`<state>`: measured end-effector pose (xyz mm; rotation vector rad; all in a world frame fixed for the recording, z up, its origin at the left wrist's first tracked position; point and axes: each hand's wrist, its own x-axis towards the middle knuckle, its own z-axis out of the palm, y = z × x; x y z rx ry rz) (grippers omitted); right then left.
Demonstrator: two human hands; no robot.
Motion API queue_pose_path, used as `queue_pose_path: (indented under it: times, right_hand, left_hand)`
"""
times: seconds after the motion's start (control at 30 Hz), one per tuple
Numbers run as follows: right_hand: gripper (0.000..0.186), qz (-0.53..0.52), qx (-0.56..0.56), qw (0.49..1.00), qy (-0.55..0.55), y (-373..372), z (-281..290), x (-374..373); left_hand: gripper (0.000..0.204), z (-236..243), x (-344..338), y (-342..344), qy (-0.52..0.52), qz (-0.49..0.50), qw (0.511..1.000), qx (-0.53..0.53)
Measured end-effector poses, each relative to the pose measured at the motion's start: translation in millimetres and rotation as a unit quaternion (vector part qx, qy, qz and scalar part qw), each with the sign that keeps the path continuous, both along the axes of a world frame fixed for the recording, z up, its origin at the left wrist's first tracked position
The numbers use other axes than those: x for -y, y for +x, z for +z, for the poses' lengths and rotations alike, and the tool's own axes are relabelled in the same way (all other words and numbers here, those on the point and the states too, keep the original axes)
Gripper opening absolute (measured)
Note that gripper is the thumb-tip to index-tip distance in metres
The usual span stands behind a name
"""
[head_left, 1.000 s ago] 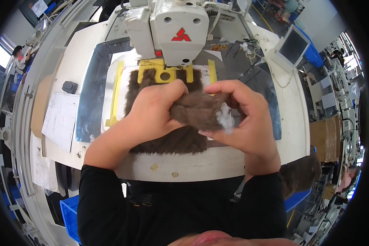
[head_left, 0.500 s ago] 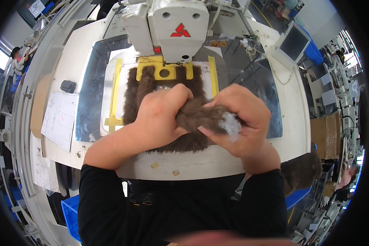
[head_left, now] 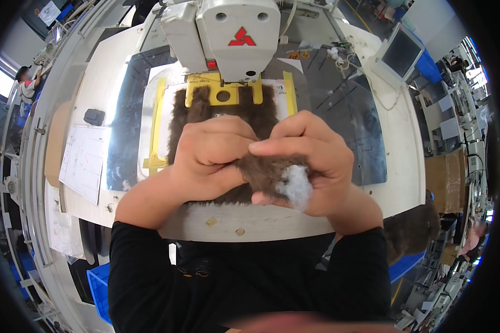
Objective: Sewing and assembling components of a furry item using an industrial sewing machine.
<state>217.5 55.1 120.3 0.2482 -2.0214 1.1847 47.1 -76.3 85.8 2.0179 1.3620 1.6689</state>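
Between my two hands is a small brown plush piece point(head_left: 264, 173), with a tuft of white stuffing point(head_left: 296, 186) sticking out of its right end. My left hand point(head_left: 211, 155) is closed on its left end, thumb below and fingers curled over. My right hand point(head_left: 316, 161) wraps around the stuffed end, its thumb and fingers pressing the fur from both sides. Beneath and beyond the hands, a larger brown fur sheet point(head_left: 179, 119) lies under a yellow plate point(head_left: 241, 97) at the head of a white sewing machine point(head_left: 236, 41). My hands hide part of that sheet.
A white paper drawing point(head_left: 83, 161) and a small dark box point(head_left: 94, 116) lie on the left of the white table point(head_left: 272, 225). At the back right stands a screen point(head_left: 400, 53). Brown fur point(head_left: 414, 233) hangs over a blue bin beyond the right edge.
Both hands have drawn closer together on the plush piece. The right hand's grip has shifted, its upper fingers reaching left, and the stuffed end has moved a little left and down.
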Motion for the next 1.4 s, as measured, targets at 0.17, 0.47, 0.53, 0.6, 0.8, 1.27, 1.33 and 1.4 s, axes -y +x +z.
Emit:
queue_pose_path:
  times: [0.17,0.47,0.53,0.6,0.8,1.27,1.33,1.4]
  right_hand:
    - [0.04,0.003,0.019,0.998,0.055,9.8,-2.4,-2.6]
    - [0.037,0.032,-0.034,0.998,0.051,5.1,-10.4,-17.8]
    - [0.038,0.036,-0.025,0.999,0.021,4.7,-7.6,-15.1]
    - [0.039,0.039,-0.018,0.999,-0.008,5.4,-5.8,-12.6]
    - [0.04,0.023,-0.004,1.0,-0.01,8.7,-5.8,-12.5]
    - [0.044,0.024,-0.006,1.0,-0.019,6.5,-4.7,-3.0]
    - [0.039,0.01,0.022,1.0,-0.017,12.1,-4.4,0.9]
    - [0.036,-0.005,0.049,0.999,-0.016,14.5,-5.6,1.5]
  left_hand:
    - [0.021,-3.5,-1.8,9.0,-0.021,0.0,1.0,0.021]
    - [0.025,7.4,-1.2,7.0,-0.033,-0.03,0.998,0.037]
    - [0.026,5.5,0.0,7.5,-0.013,-0.012,1.0,0.021]
    - [0.025,2.3,2.6,7.5,0.029,0.027,0.999,-0.026]
    - [0.026,2.3,4.3,11.7,0.031,0.034,0.998,-0.04]
    - [0.019,-0.2,5.2,10.6,0.029,-0.012,0.999,0.024]
    - [0.019,-2.6,4.2,10.0,0.028,-0.008,0.999,0.031]
    - [0.02,-2.8,3.1,9.6,0.027,-0.029,0.998,0.055]
